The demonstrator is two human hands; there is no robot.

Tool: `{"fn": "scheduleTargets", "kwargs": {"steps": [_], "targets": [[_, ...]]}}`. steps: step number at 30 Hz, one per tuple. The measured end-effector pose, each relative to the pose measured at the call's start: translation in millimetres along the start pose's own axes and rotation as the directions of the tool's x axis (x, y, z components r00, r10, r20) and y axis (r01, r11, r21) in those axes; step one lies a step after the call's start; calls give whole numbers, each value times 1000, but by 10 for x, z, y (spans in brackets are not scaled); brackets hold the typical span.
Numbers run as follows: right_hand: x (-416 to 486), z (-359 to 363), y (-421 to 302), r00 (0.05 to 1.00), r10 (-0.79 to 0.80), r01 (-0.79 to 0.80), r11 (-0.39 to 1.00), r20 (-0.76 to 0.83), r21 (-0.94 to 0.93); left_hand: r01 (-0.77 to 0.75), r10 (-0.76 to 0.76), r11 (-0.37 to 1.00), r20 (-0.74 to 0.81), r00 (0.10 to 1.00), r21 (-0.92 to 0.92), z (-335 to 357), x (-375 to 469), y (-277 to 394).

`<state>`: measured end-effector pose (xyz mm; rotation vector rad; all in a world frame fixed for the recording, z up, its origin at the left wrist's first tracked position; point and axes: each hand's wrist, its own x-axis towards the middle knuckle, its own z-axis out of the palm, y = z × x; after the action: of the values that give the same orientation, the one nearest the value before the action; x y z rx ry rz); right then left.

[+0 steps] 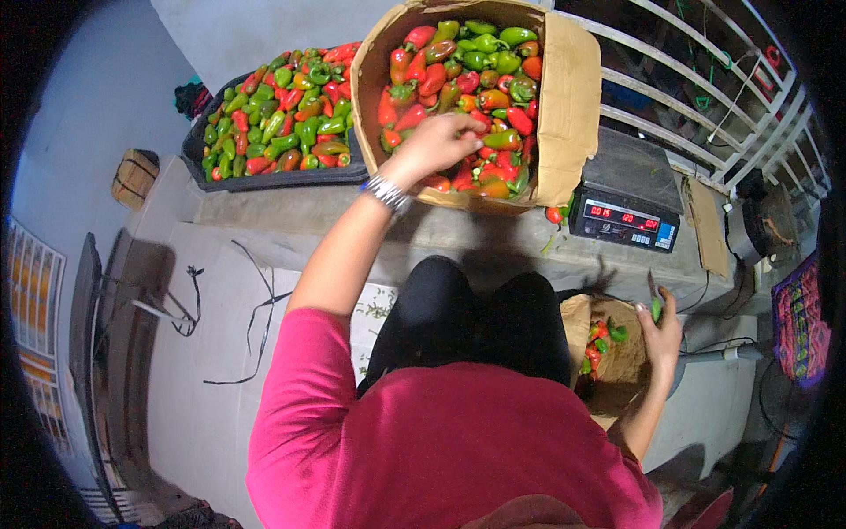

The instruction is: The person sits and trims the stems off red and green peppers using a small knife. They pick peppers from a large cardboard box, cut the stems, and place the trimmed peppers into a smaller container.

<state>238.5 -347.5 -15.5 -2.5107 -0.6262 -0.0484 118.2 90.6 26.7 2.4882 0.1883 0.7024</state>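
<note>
My left hand (pixel 441 147) reaches over a large cardboard box (pixel 568 106) of red and green peppers (pixel 433 79), its fingers bent close to a green pepper (pixel 502 139); whether they grip one I cannot tell. On the right, my right hand (pixel 661 330) holds a small knife (pixel 651 284), blade pointing up, and a green piece, perhaps a pepper, shows by the fingers. Below and left of that hand, a smaller cardboard box (pixel 624 390) contains a few red and green peppers (pixel 595 354). A black crate (pixel 277 180) heaped with peppers stands left of the large box.
A digital scale (pixel 624 218) sits on the concrete ledge (pixel 297 218), right of the large box. Beside it lies a cardboard strip (pixel 706 228). Black straps (pixel 261 324) and green scraps (pixel 377 307) lie on the floor. White metal bars (pixel 674 86) rise behind the scale.
</note>
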Motion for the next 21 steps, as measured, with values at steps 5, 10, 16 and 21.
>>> {"fn": "scheduleTargets", "kwargs": {"steps": [5, 10, 16, 21], "targets": [[151, 284, -429, 996, -83, 71, 967, 37, 244, 203, -304, 895, 211, 929, 396, 769, 712, -164], [282, 456, -915, 938, -346, 317, 843, -14, 435, 223, -306, 915, 220, 926, 335, 790, 696, -381], [464, 598, -1329, 925, -321, 18, 574, 205, 819, 549, -164, 97, 531, 832, -830, 46, 220, 7], [666, 798, -1836, 825, -541, 129, 464, 165, 876, 450, 47, -191, 450, 892, -873, -99, -247, 201]]}}
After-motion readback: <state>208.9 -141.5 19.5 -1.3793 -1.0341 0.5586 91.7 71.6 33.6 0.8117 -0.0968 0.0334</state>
